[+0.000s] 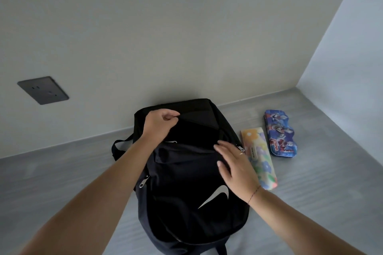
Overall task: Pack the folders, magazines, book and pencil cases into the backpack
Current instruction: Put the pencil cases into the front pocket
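On the wall at the left sits a dark square power socket (43, 90), far from the work. The black fabric backpack with a white swoosh (192, 188) lies on the grey table (62, 182) against the wall. The left hand (159, 123) pinches the upper edge of the opening, I think to keep the mouth wide. The right hand (236, 164) rests flat with fingers spread on the front panel, probably to steady it. Just beside it waits the pastel flowered soft pencil case (262, 163), then the blue cartoon-printed tin pencil case (279, 133), both not yet packed and within easy reach
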